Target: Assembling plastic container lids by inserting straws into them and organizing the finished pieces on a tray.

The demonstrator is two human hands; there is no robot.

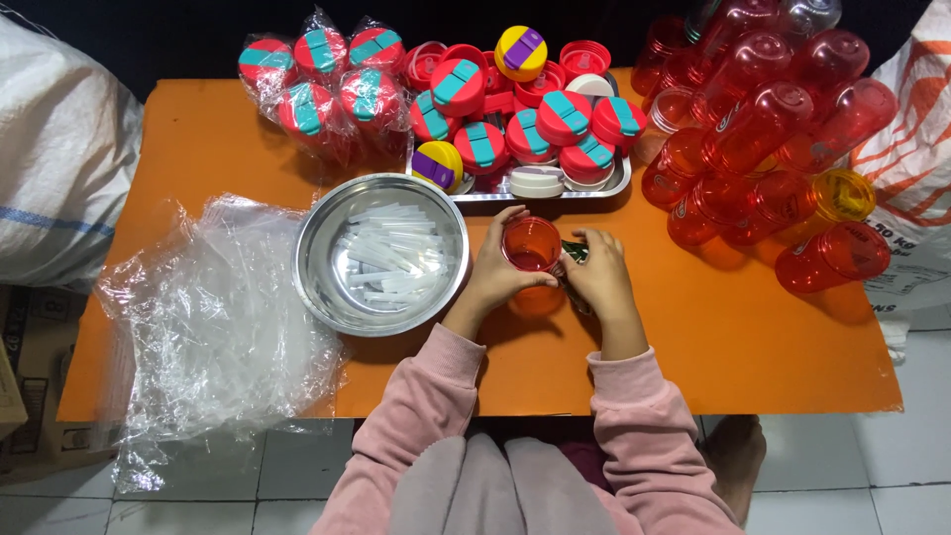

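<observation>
1. The left hand (492, 279) is grasping a red transparent bottle (532, 250), with its fingers wrapping around the bottle's left side.
2. The right hand (597, 274) is pressing against the right side of the same bottle, and it is pinching a small dark green piece (575, 251) against it.
3. The bottle is standing upright at the middle of the orange table (743, 337), between both hands, with its open mouth facing up.
4. A steel bowl (380, 254) with white plastic straws (388, 252) is sitting just left of the left hand.
5. A metal tray (614, 184) with red lids (540, 114) is lying just beyond the bottle, on the far side.
6. More red bottles (763, 129) are lying in a pile at the far right.
7. Crumpled clear plastic bags (213, 317) are lying at the near left.
</observation>
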